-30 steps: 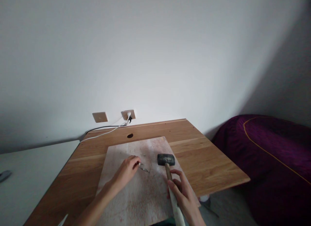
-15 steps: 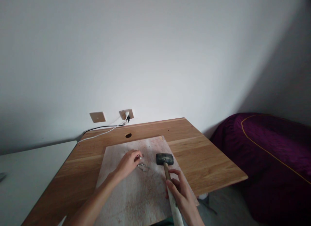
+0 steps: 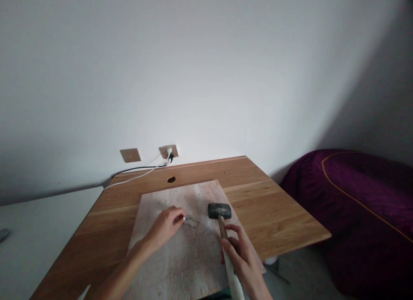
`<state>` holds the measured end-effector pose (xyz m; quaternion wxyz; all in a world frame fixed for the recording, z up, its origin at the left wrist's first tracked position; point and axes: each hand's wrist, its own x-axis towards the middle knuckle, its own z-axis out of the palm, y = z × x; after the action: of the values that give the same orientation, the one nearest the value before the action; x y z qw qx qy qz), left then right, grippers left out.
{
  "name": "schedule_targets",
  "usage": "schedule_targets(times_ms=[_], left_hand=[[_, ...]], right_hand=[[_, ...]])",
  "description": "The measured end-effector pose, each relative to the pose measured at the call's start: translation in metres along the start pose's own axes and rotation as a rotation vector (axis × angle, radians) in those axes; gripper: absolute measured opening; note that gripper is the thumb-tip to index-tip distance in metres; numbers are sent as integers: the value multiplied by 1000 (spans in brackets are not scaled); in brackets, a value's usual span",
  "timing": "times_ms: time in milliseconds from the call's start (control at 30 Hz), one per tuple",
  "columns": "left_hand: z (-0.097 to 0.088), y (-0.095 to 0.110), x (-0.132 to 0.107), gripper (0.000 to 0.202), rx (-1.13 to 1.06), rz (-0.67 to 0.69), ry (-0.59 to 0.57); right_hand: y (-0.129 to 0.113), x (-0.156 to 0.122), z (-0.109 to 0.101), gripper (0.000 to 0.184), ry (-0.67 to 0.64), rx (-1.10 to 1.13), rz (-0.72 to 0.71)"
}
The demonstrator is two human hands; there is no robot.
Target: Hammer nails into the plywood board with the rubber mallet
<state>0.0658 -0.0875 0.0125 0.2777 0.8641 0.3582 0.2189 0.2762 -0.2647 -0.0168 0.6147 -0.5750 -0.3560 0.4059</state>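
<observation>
My right hand (image 3: 241,253) is wrapped around the pale wooden handle of a rubber mallet (image 3: 220,211). The mallet's black head lies over the right part of a whitish, worn wooden board (image 3: 171,265). On that board, near its middle, is a small loose pile of slim metal nails (image 3: 192,223). Just left of the pile, my left hand (image 3: 168,221) has its thumb and fingers pinched together. A small light round end, apparently the head of a nail, shows at the fingertips; the rest of it is hidden.
The board rests on a brown wooden table (image 3: 274,214) with a cable hole (image 3: 171,179). A white surface (image 3: 38,235) adjoins at the left. Cables run to a wall socket (image 3: 168,152). At the right is a purple cover (image 3: 322,196) with a yellow line.
My left hand has moved slightly down and to the left, beside the pile of nails, still pinched. The right hand and mallet have hardly moved.
</observation>
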Motion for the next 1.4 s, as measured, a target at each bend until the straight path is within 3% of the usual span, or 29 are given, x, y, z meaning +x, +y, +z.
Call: schedule_targets(times_ms=[233, 467, 800, 1000, 1133, 1267, 1400], left_hand=[[1, 3, -9, 8, -210, -3, -96], [0, 8, -9, 10, -202, 3, -141], [17, 24, 4, 17, -164, 66, -121], [30, 25, 11, 14, -125, 94, -69], [28, 27, 17, 9, -136, 92, -82], [15, 21, 32, 6, -216, 64, -135], [13, 8, 69, 17, -305, 28, 12]], right_hand=[[-7, -2, 2, 54, 10, 9, 6], [-2, -1, -1, 56, -12, -24, 7], [9, -1, -1, 53, 12, -28, 0], [6, 0, -1, 54, 23, -58, -24], [3, 0, -3, 53, 15, -15, -6], [0, 1, -9, 55, -70, -25, 46], [-5, 0, -8, 57, -31, -15, 72]])
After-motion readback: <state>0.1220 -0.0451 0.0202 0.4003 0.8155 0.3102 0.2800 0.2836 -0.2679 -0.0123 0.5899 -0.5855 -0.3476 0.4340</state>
